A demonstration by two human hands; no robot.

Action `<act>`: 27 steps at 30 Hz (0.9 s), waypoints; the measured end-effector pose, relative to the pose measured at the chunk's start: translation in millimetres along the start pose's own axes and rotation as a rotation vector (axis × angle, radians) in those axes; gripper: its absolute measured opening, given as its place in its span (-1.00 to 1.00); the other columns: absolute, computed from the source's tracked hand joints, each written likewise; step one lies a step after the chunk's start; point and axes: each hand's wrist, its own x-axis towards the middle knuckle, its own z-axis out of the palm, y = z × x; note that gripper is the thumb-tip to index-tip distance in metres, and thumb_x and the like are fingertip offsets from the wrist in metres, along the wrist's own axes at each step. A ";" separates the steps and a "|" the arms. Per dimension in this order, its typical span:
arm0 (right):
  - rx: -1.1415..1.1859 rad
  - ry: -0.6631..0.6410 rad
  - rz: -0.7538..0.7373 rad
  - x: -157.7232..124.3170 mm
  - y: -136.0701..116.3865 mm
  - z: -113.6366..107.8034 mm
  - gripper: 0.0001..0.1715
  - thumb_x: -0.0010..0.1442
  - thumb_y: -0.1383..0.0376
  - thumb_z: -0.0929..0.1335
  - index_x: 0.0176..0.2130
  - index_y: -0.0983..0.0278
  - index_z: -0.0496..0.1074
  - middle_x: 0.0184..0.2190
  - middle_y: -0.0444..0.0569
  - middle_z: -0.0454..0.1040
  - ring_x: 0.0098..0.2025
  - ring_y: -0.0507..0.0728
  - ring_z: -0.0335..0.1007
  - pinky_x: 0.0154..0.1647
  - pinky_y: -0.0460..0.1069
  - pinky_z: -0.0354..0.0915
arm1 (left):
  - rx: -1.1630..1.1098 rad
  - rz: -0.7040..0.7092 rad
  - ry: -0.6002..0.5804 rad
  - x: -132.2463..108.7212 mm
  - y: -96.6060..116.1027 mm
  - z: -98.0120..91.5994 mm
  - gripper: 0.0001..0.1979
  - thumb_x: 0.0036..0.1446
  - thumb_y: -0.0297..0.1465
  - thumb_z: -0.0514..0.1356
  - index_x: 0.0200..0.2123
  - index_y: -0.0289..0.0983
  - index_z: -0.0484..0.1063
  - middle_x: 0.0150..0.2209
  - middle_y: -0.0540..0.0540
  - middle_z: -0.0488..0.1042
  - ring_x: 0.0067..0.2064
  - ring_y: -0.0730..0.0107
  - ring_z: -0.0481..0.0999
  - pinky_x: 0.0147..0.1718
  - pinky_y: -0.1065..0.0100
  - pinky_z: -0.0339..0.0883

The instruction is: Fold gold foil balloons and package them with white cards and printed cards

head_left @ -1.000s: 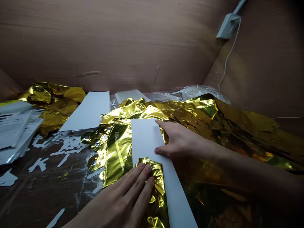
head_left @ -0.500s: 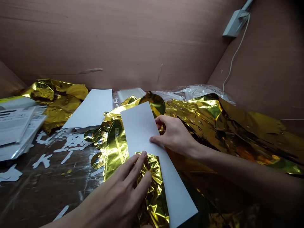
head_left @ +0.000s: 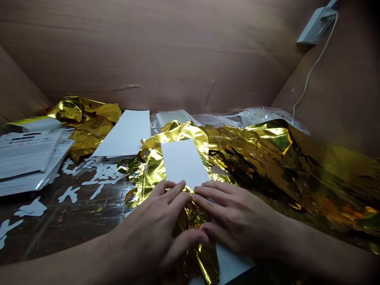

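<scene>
A strip of crinkled gold foil (head_left: 197,241) lies across a long white card (head_left: 184,162), and the card's lower end (head_left: 234,261) shows below it. My left hand (head_left: 154,221) and my right hand (head_left: 234,217) meet over the foil, fingertips almost touching. Both hands hold the foil down against the card, and the thumbs rest on it. My hands hide the middle of the card. A large gold foil sheet (head_left: 267,166) spreads to the right and under the card.
Another white card (head_left: 126,132) and crumpled gold foil (head_left: 89,122) lie at the back left. A stack of printed papers (head_left: 26,154) and white cut-out scraps (head_left: 102,174) lie left on a glossy dark surface (head_left: 56,225). Plastic sheeting (head_left: 261,116) and a wooden wall (head_left: 148,51) with a wired wall fitting (head_left: 314,25) stand behind.
My right hand has moved from the card's far edge down onto the foil beside my left hand. The card now lies flatter, and the raised foil flap behind it has dropped.
</scene>
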 end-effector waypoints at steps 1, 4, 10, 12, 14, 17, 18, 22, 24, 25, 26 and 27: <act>-0.032 0.006 0.004 -0.4 -1.1 2.0 -0.52 0.41 0.23 0.31 0.15 0.53 0.45 0.12 0.27 0.51 0.17 0.30 0.42 0.29 0.19 0.35 | -0.001 -0.018 0.026 0.9 -4.0 3.2 -0.64 0.27 -0.21 0.25 0.07 -0.24 0.45 0.03 -0.22 0.58 0.09 0.03 0.51 0.06 0.06 0.44; -0.099 0.008 0.032 -0.7 -4.7 4.5 -0.49 0.42 0.21 0.30 0.18 0.53 0.44 0.13 0.28 0.51 0.17 0.34 0.42 0.26 0.24 0.39 | 0.004 -0.047 0.070 1.8 -14.1 11.3 -0.69 0.24 -0.33 0.29 0.03 -0.25 0.47 -0.17 -0.14 0.60 -0.07 0.13 0.55 -0.11 0.19 0.48; -0.137 0.131 0.016 -4.7 -12.6 5.3 -0.62 0.40 0.39 0.29 0.12 0.52 0.48 0.06 0.29 0.55 0.07 0.31 0.52 0.10 0.20 0.54 | -0.011 0.035 0.199 3.6 -21.1 15.9 -0.77 0.29 -0.41 0.25 0.01 -0.25 0.50 -0.27 -0.09 0.60 -0.27 0.29 0.57 -0.28 0.31 0.44; -0.115 0.168 -0.014 -7.8 -14.3 6.7 -0.61 0.37 0.48 0.27 0.13 0.53 0.47 0.06 0.28 0.57 0.09 0.27 0.53 0.14 0.15 0.53 | -0.015 0.076 0.239 4.4 -21.5 17.7 -0.76 0.29 -0.45 0.25 0.02 -0.25 0.50 -0.32 -0.07 0.59 -0.31 0.31 0.57 -0.32 0.33 0.43; -0.119 0.171 -0.037 -10.7 -16.6 7.1 -0.57 0.35 0.52 0.26 0.15 0.58 0.45 0.08 0.31 0.55 0.14 0.27 0.50 0.19 0.12 0.50 | -0.014 0.102 0.251 4.9 -20.8 19.6 -0.72 0.28 -0.47 0.25 0.06 -0.27 0.48 -0.30 -0.08 0.61 -0.30 0.30 0.58 -0.30 0.33 0.44; -0.170 0.168 -0.023 -13.8 -23.2 5.2 -0.57 0.35 0.48 0.28 0.14 0.64 0.46 0.12 0.37 0.52 0.19 0.32 0.47 0.25 0.14 0.45 | -0.007 0.122 0.273 5.4 -18.7 22.5 -0.68 0.30 -0.45 0.24 0.11 -0.30 0.46 -0.24 -0.11 0.63 -0.28 0.30 0.59 -0.29 0.33 0.46; -0.185 0.167 -0.009 -14.6 -26.0 4.6 -0.57 0.36 0.45 0.29 0.13 0.65 0.47 0.12 0.38 0.51 0.20 0.34 0.46 0.27 0.15 0.43 | -0.008 0.125 0.285 5.6 -18.1 23.5 -0.68 0.31 -0.44 0.24 0.12 -0.31 0.46 -0.25 -0.11 0.63 -0.29 0.31 0.59 -0.31 0.33 0.46; -0.205 0.125 -0.004 -19.0 -35.4 6.0 -0.53 0.38 0.35 0.31 0.15 0.63 0.48 0.19 0.37 0.45 0.29 0.37 0.37 0.36 0.16 0.33 | -0.028 0.105 0.301 7.9 -17.0 26.4 -0.67 0.34 -0.44 0.21 0.14 -0.34 0.48 -0.31 -0.10 0.60 -0.34 0.35 0.59 -0.36 0.38 0.47; -0.192 0.090 0.002 -22.0 -37.3 9.2 -0.51 0.38 0.34 0.31 0.17 0.60 0.47 0.23 0.33 0.42 0.33 0.35 0.30 0.39 0.16 0.29 | -0.046 0.074 0.298 10.0 -17.0 24.9 -0.68 0.34 -0.43 0.19 0.13 -0.33 0.51 -0.30 -0.12 0.61 -0.35 0.36 0.60 -0.35 0.38 0.49; -0.185 0.078 0.011 -23.5 -37.6 10.8 -0.51 0.38 0.33 0.31 0.19 0.59 0.46 0.24 0.32 0.40 0.35 0.35 0.27 0.39 0.16 0.28 | -0.064 0.059 0.293 11.1 -17.1 23.1 -0.68 0.34 -0.42 0.18 0.11 -0.33 0.53 -0.28 -0.13 0.62 -0.35 0.36 0.61 -0.34 0.37 0.50; -0.179 0.066 0.019 -24.9 -37.7 12.2 -0.50 0.38 0.32 0.31 0.20 0.57 0.45 0.25 0.31 0.39 0.36 0.35 0.25 0.39 0.18 0.28 | -0.084 0.050 0.287 12.0 -17.4 20.7 -0.68 0.35 -0.40 0.18 0.11 -0.32 0.54 -0.25 -0.14 0.63 -0.33 0.36 0.62 -0.33 0.37 0.52; -0.178 0.052 0.023 -25.9 -37.5 13.4 -0.49 0.39 0.32 0.31 0.22 0.56 0.44 0.27 0.30 0.37 0.37 0.36 0.23 0.39 0.19 0.28 | -0.101 0.050 0.269 12.5 -17.9 18.0 -0.68 0.34 -0.38 0.18 0.10 -0.31 0.55 -0.21 -0.16 0.64 -0.30 0.35 0.64 -0.29 0.36 0.54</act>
